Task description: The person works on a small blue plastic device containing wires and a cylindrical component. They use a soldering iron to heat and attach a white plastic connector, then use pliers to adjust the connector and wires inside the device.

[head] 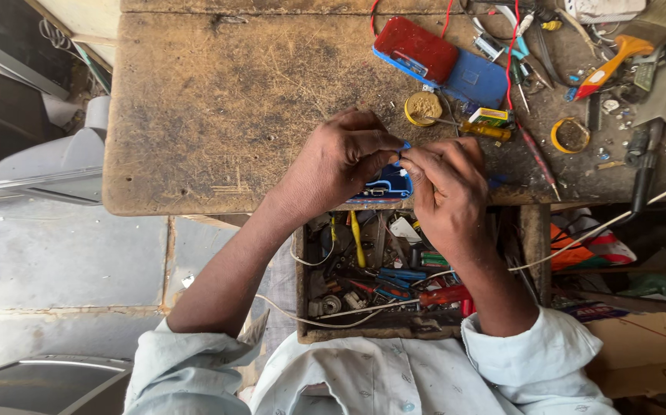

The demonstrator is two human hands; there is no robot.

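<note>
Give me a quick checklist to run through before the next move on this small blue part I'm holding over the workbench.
1. Both hands on the piece: ok. The left hand and right hand meet at the small blue part.
2. Part supported: ok. It sits at the near edge of the wooden workbench, not hanging free.
3. White bit at the right fingertips: cannot tell what it is or whether it is seated.
4. Tools within reach: ok. The yellow-handled screwdriver lies just beyond the hands.
5. Open drawer below: not ok. It is cluttered, so a dropped piece could get lost.
6. White cable by the right forearm: cannot tell if it will snag.
</note>
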